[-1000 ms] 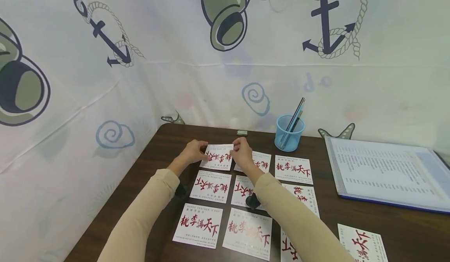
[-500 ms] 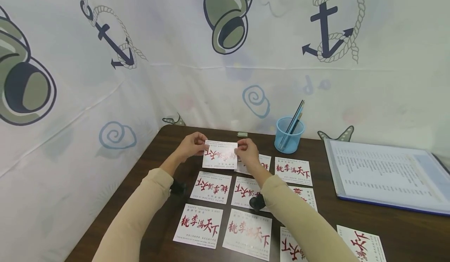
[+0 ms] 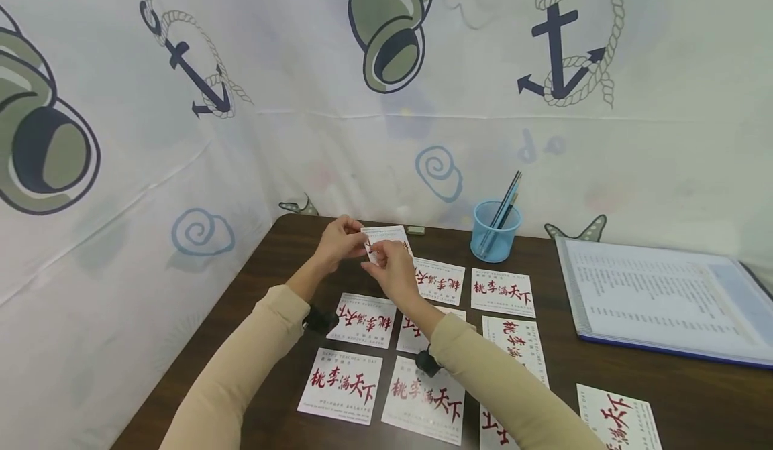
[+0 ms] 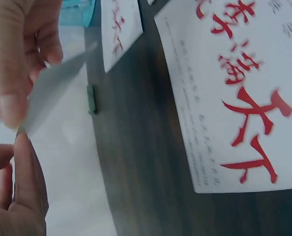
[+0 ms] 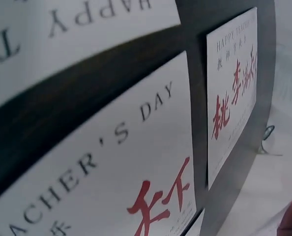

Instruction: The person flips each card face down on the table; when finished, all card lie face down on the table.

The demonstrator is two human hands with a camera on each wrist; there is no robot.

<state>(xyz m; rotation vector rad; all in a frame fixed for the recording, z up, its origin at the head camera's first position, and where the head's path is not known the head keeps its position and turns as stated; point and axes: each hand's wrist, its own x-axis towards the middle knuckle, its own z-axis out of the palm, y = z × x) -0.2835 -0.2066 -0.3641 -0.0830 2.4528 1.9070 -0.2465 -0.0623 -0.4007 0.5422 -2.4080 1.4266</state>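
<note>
My left hand (image 3: 339, 242) pinches the left corner of a white square card (image 3: 395, 233), raised and tilted above the far left of the table. Just in front of it, my right hand (image 3: 394, 275) has its thumb and fingers closed at the card's near left edge, covering much of the red lettering. In the left wrist view the card (image 4: 57, 88) appears nearly edge-on, with fingertips of both hands meeting at one corner. Rows of matching cards with red Chinese characters lie below, among them one card (image 3: 339, 386) at the near left and another (image 3: 502, 292) at the far right.
A blue cup (image 3: 495, 235) holding pens stands at the back, with a small green eraser (image 3: 415, 231) to its left. A large printed sheet in a blue-edged folder (image 3: 658, 296) lies at right. One card (image 3: 619, 420) lies apart at the near right. Printed cloth hangs behind the dark table (image 3: 272, 262).
The card has been lifted off its place in the far row and tilted. My right hand has shifted from its right edge leftward to the left hand's side.
</note>
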